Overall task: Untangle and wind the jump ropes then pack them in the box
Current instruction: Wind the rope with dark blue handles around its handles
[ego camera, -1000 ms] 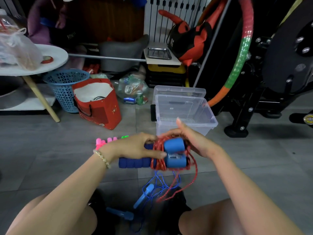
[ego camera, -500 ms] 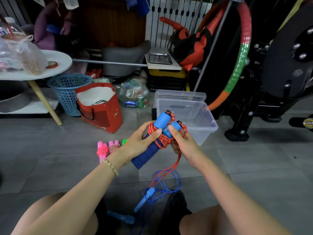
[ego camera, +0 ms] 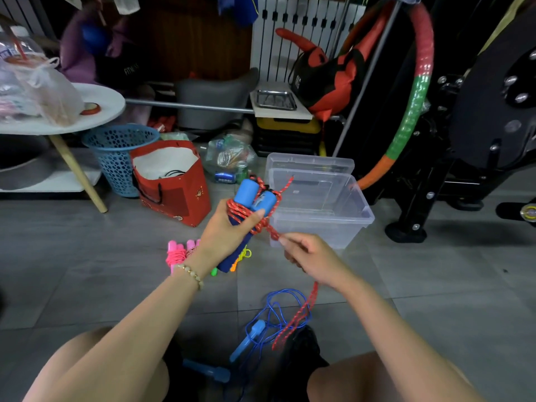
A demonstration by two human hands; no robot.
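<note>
The clear box [ego camera: 333, 230] stands open-topped on the floor [ego camera: 435, 285], bare tiles before its right corner. A red bag [ego camera: 179, 198] crowds its left, a black machine foot [ego camera: 406, 230] its right.

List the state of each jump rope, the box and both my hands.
Red jump rope, partly wound round its blue handles, tail hanging loose.
Left hand, grips the handles.
Right hand, pinches that rope's tail.
Blue jump rope, unwound, in a loose heap.
Pink jump rope, wound up.
Clear plastic box, open, no rope inside.
</note>
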